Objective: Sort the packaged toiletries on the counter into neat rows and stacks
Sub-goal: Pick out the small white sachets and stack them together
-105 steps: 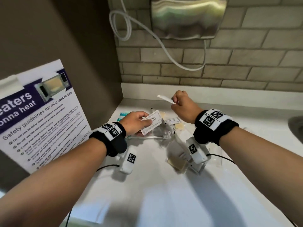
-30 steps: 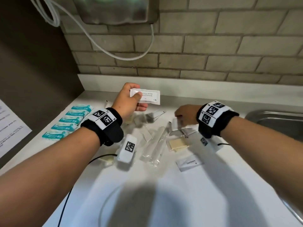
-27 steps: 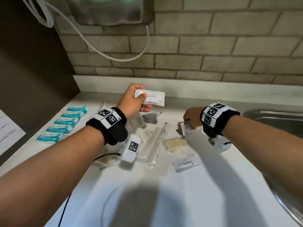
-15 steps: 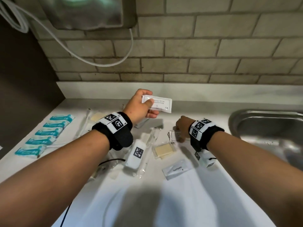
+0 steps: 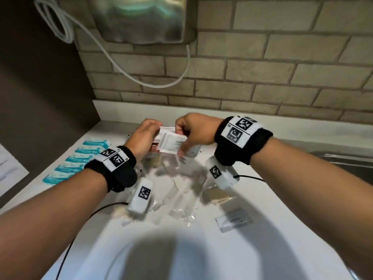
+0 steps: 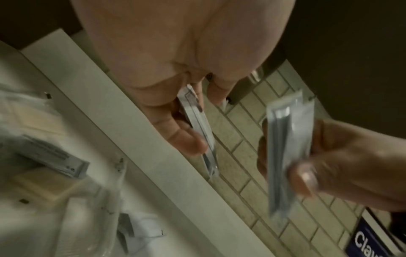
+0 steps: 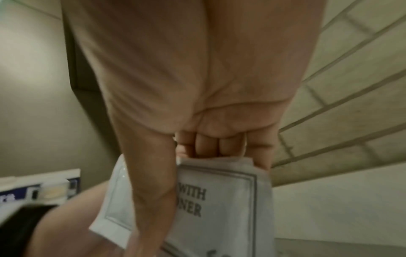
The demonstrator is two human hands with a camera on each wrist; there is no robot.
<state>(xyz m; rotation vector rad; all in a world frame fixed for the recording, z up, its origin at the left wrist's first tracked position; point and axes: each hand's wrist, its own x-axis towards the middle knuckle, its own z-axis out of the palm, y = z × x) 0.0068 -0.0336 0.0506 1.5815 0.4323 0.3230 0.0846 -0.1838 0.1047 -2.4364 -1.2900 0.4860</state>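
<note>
Both hands meet above the back of the white counter (image 5: 262,229). My left hand (image 5: 154,135) pinches a white shampoo-with-conditioner sachet (image 5: 166,130), which shows edge-on between thumb and fingers (image 6: 197,125) in the left wrist view. My right hand (image 5: 182,138) pinches a second white sachet (image 5: 173,142) and holds it against the first. That second sachet (image 7: 219,200) carries printed text; it also shows as a sachet (image 6: 287,147) to the right in the left wrist view. A further sachet (image 5: 234,219) lies on the counter at the front right.
A row of teal packets (image 5: 76,160) lies at the left. Clear-wrapped toothbrushes (image 5: 181,195) and a wrapped soap bar (image 5: 217,196) lie mixed under the wrists. A steel sink (image 5: 343,158) is at the right, a hand dryer (image 5: 145,17) and hose on the brick wall.
My right hand has lifted a sachet off the pile and brought it up and left to the sachet in my left hand. The left hand has kept its grip.
</note>
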